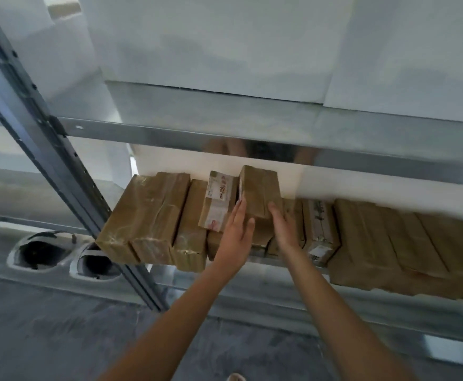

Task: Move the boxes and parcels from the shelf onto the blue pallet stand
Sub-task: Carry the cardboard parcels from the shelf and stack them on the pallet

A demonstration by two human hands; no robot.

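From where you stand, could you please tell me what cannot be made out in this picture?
Head view:
- Blue pallet stand: out of frame.
- Printing on the labelled parcel: too small and blurred to read.
- Brown boxes at right: motion-blurred and cut off by the edge, so uncountable.
- Parcel between left hand and right hand: lower part hidden by the hands; the grip is unclear.

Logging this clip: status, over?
Left hand and right hand open, flanking top brown parcel. No grip yet. Labelled parcel crowds its left side.

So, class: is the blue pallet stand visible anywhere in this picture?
No: only the metal shelf, brown taped parcels and both hands, left and right, show.
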